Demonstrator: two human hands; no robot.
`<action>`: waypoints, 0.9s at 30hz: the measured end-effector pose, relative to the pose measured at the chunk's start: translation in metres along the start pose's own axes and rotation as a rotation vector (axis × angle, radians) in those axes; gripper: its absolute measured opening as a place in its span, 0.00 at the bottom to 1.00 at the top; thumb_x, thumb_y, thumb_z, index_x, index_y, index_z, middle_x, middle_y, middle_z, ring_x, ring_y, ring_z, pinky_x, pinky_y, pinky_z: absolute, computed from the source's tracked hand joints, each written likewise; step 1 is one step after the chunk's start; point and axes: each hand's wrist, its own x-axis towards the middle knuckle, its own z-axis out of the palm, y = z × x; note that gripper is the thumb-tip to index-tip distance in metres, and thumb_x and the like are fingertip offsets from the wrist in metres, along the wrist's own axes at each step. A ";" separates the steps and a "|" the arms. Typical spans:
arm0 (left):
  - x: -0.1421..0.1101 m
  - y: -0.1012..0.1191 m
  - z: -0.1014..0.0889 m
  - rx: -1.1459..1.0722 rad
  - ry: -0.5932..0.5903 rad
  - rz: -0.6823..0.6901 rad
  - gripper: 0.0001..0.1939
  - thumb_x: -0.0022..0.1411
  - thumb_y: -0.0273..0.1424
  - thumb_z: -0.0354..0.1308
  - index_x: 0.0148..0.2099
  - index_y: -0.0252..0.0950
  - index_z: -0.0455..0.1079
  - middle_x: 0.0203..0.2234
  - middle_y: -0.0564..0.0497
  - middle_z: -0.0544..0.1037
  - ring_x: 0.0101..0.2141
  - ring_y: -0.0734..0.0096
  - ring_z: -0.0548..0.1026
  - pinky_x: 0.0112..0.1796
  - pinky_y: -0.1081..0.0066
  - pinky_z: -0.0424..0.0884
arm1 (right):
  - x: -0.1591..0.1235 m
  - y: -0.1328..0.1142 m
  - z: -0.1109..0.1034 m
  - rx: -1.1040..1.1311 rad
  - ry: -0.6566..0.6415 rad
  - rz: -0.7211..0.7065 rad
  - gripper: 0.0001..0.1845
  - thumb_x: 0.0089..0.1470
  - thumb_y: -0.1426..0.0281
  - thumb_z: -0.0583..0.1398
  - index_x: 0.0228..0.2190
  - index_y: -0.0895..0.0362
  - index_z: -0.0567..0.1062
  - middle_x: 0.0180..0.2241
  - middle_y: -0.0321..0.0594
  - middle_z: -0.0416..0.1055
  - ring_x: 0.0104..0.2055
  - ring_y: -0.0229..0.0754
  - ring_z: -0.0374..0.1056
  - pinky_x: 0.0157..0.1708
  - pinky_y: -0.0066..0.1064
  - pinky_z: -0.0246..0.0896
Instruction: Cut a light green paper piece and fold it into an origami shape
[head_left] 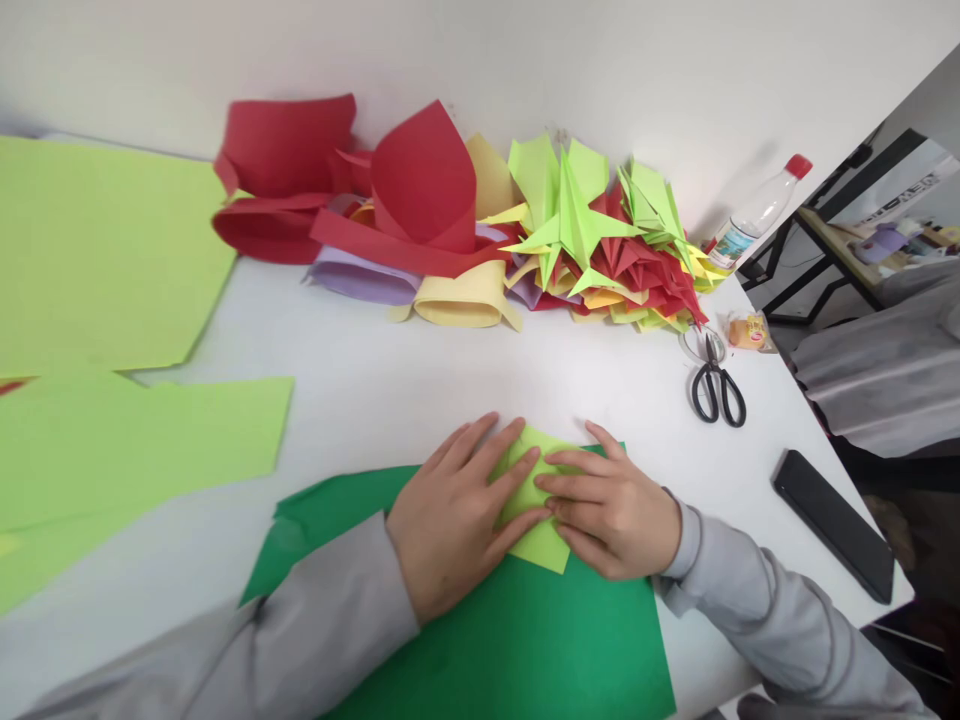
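My left hand (457, 510) and my right hand (611, 510) both press down on a small, partly folded lime-green paper (541, 542) near the table's front edge. The fingers of both hands lie flat and stretched over the paper, with the fingertips meeting at its middle. The folded paper rests on a large dark green sheet (525, 640). Both of my sleeves are grey.
Large lime-green sheets (97, 260) cover the white table (375, 370) at left. A pile of red, yellow and purple curled paper (405, 210) and folded shapes (600, 250) lies at the back. Black scissors (716, 385), a plastic bottle (757, 210) and a black flat case (832, 522) sit at right.
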 end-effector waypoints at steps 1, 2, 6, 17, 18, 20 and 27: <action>0.000 0.000 0.001 0.005 0.003 -0.001 0.21 0.63 0.41 0.51 0.53 0.34 0.70 0.55 0.38 0.69 0.57 0.44 0.61 0.52 0.48 0.65 | 0.000 0.000 0.000 0.020 0.010 0.011 0.08 0.54 0.72 0.56 0.31 0.57 0.75 0.43 0.39 0.76 0.53 0.45 0.64 0.64 0.53 0.33; 0.000 0.000 0.001 0.010 0.007 0.000 0.21 0.64 0.41 0.51 0.53 0.34 0.70 0.55 0.38 0.69 0.56 0.44 0.62 0.52 0.49 0.65 | 0.000 0.000 0.000 0.039 0.020 0.022 0.08 0.54 0.73 0.55 0.31 0.57 0.75 0.43 0.39 0.76 0.53 0.45 0.65 0.64 0.53 0.33; 0.000 -0.001 0.002 0.026 0.016 0.015 0.21 0.63 0.42 0.52 0.52 0.34 0.71 0.54 0.37 0.69 0.56 0.43 0.62 0.51 0.49 0.66 | 0.000 0.002 0.001 0.100 0.052 0.055 0.09 0.55 0.74 0.54 0.33 0.56 0.75 0.41 0.38 0.77 0.52 0.44 0.65 0.64 0.51 0.37; 0.004 0.001 -0.004 0.098 -0.019 0.076 0.21 0.64 0.40 0.51 0.51 0.32 0.71 0.55 0.38 0.69 0.54 0.42 0.65 0.50 0.50 0.66 | 0.005 -0.007 0.005 -0.124 0.104 0.100 0.14 0.59 0.65 0.55 0.42 0.61 0.71 0.42 0.46 0.76 0.49 0.48 0.67 0.61 0.53 0.41; 0.004 0.002 -0.004 0.108 -0.017 0.090 0.21 0.64 0.40 0.51 0.51 0.31 0.71 0.53 0.38 0.70 0.53 0.43 0.66 0.50 0.50 0.67 | 0.005 -0.007 0.005 -0.122 0.101 0.100 0.14 0.59 0.65 0.54 0.42 0.61 0.71 0.42 0.46 0.76 0.48 0.48 0.68 0.61 0.52 0.42; 0.005 0.002 -0.005 0.131 -0.003 0.118 0.21 0.64 0.39 0.52 0.51 0.29 0.71 0.50 0.37 0.73 0.51 0.44 0.68 0.49 0.51 0.68 | 0.005 -0.006 0.005 -0.127 0.094 0.094 0.13 0.59 0.66 0.54 0.41 0.60 0.72 0.41 0.45 0.76 0.47 0.46 0.68 0.61 0.52 0.42; 0.008 0.004 -0.009 0.183 0.022 0.133 0.21 0.64 0.41 0.52 0.48 0.30 0.74 0.48 0.37 0.76 0.48 0.46 0.71 0.48 0.52 0.69 | -0.001 -0.003 -0.001 -0.159 0.082 -0.001 0.09 0.57 0.69 0.56 0.36 0.61 0.73 0.36 0.44 0.77 0.43 0.44 0.69 0.62 0.50 0.45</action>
